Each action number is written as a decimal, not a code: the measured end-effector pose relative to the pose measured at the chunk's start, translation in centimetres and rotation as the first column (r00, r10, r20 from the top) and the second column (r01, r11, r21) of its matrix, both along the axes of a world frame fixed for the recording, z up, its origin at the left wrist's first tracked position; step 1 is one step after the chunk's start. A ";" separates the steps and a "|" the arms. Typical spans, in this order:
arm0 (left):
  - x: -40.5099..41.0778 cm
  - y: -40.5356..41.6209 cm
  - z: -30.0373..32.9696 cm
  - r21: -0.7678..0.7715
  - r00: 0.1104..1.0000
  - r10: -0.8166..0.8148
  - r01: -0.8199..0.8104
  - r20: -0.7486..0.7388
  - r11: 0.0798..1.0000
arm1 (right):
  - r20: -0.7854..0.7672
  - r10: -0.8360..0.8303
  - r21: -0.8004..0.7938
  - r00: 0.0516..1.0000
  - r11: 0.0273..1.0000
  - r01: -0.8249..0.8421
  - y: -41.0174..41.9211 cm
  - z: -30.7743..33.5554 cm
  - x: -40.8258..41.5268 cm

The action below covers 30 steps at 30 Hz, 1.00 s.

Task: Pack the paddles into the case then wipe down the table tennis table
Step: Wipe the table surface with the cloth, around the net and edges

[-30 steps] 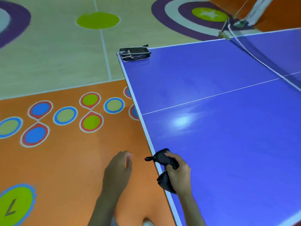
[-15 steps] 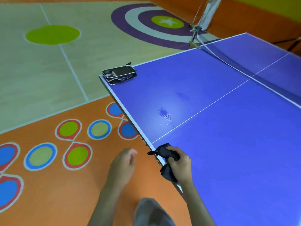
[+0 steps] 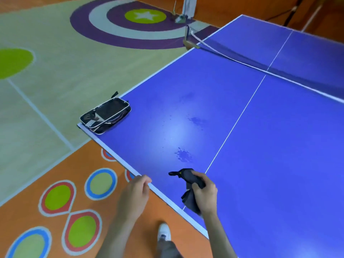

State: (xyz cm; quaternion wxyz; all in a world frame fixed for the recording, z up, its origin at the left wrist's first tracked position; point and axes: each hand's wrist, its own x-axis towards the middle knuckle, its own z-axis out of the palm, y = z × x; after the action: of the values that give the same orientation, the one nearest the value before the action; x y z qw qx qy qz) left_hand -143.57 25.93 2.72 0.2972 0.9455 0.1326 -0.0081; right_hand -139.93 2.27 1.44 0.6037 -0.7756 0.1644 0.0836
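A: Now, time to wipe: with the dark cloth [image 3: 189, 185] bunched in the right hand [image 3: 205, 194] at the near edge of the table [image 3: 260, 146], better to spread it flat and sweep over the wet smears [image 3: 183, 155]

B: Left hand [image 3: 135, 192]?

A: Loosely curled, holding nothing, touching the edge

B: Count?

A: One cloth, one case [image 3: 106, 115] at the far-left corner, about three smears, no loose paddles in sight

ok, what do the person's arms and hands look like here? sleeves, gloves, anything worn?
Both forearms show bare, with no sleeve in frame. The left hand and right hand wear no gloves; no rings, watch or wristband visible. No markings or cables on either arm.
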 end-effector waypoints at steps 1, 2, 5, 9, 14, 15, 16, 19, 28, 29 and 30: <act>1.3 0.6 0.4 -0.001 1.000 -0.010 0.010 -0.010 1.000 | -0.006 -0.023 0.013 1.000 1.000 0.023 0.6 0.1 0.6; 2.5 1.2 0.6 0.003 0.999 -0.027 0.027 -0.017 1.000 | -0.013 -0.046 0.025 0.999 0.999 0.046 1.2 0.4 1.1; 5.4 2.9 0.4 -0.001 0.993 -0.102 0.102 -0.050 0.995 | -0.030 -0.137 0.010 0.990 0.990 0.137 3.0 0.4 2.1; 9.0 5.6 -1.1 -0.043 0.975 -0.215 0.213 -0.061 0.976 | -0.050 -0.235 -0.037 0.971 0.972 0.233 6.5 -0.3 2.4; 13.6 8.9 -3.2 -0.065 0.916 -0.391 0.386 -0.085 0.920 | -0.074 -0.407 -0.157 0.911 0.906 0.392 11.1 -2.9 1.6; 14.5 9.7 -3.7 -0.072 0.899 -0.429 0.424 -0.090 0.903 | -0.074 -0.433 -0.179 0.898 0.892 0.415 11.9 -3.5 1.4; 15.4 10.5 -4.5 -0.077 0.883 -0.461 0.455 -0.088 0.887 | -0.065 -0.456 -0.200 0.888 0.878 0.436 12.6 -4.2 1.2; 18.1 12.6 -6.7 -0.103 0.851 -0.521 0.514 -0.069 0.852 | -0.012 -0.515 -0.286 0.857 0.823 0.491 13.3 -5.6 1.1; 26.4 15.1 -14.4 0.117 0.809 -0.576 0.565 0.118 0.817 | 0.053 -0.629 -0.505 0.776 0.654 0.564 13.5 -13.8 4.2; 27.2 15.5 -15.4 0.186 0.786 -0.594 0.566 0.172 0.803 | 0.063 -0.572 -0.566 0.818 0.655 0.501 13.9 -15.4 4.3; 28.0 15.9 -16.3 0.252 0.755 -0.619 0.570 0.215 0.782 | 0.083 -0.499 -0.642 0.863 0.635 0.429 14.2 -17.0 4.3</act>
State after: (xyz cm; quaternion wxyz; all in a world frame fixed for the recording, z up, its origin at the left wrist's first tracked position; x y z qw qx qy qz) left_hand -115.53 41.86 -13.62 0.2128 0.9509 -0.2199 0.0458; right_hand -135.63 16.42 -15.52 0.2935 -0.8595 0.4072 -0.0961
